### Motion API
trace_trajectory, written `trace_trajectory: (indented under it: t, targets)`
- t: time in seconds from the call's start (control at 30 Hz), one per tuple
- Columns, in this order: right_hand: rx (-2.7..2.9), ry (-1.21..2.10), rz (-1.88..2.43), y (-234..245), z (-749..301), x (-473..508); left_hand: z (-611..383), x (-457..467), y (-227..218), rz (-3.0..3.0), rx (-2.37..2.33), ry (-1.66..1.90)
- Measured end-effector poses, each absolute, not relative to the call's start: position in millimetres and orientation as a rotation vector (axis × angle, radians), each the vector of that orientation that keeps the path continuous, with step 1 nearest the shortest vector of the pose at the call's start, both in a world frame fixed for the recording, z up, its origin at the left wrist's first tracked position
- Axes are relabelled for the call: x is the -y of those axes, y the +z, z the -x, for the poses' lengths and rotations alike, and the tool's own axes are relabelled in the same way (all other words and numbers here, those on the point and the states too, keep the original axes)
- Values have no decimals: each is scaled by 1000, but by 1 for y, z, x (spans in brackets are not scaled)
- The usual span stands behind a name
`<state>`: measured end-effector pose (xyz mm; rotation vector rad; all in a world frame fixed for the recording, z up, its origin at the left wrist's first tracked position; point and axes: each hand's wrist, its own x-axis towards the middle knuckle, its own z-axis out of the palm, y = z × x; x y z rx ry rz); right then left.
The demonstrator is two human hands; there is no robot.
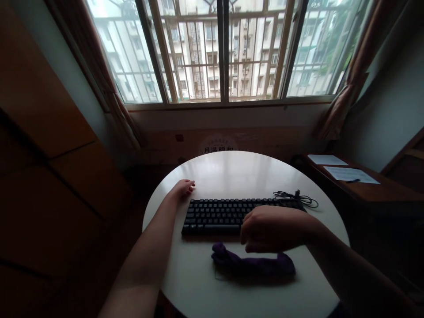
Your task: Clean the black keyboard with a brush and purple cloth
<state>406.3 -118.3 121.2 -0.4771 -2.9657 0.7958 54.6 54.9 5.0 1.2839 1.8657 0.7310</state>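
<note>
A black keyboard (215, 215) lies across the round white table (225, 172), with its bundled black cable (298, 197) at the far right corner. My left hand (183, 189) rests on the tabletop just beyond the keyboard's left end, its fingers curled in and nothing seen in them. Over the right part of the keyboard is my right hand (270, 227), closed with the fingers bent down; whatever it may hold is hidden. Nearer to me, just below that hand, lies a twisted purple cloth (253, 263), apart from the keyboard.
On the right stands a brown wooden desk (394, 187) bearing paper sheets (351, 174) and a dark pen (353, 180). A wooden cabinet (49, 176) is at the left. Beyond the table is a barred window (223, 53) with curtains (344, 97).
</note>
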Motion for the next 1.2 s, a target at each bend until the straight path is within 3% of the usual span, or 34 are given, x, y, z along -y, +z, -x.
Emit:
trace_trajectory:
  t: [0.27, 0.63, 0.83, 1.0, 1.2]
  targets:
    - [3089, 580, 541, 72, -390, 119, -54, -49, -13, -1322, -1865, 915]
    - [3132, 625, 483, 56, -385, 115, -59, -43, -17, -1584, -2007, 861]
    - [3017, 1124, 400, 58, -390, 102, -65, -40, -18, -1623, -2012, 877]
    - [2437, 1676, 326, 57, -406, 82, -67, -27, -17, -1646, -1927, 983]
    - [1630, 1802, 186, 33, -416, 52, -66, -20, -13, -1658, -1876, 1109]
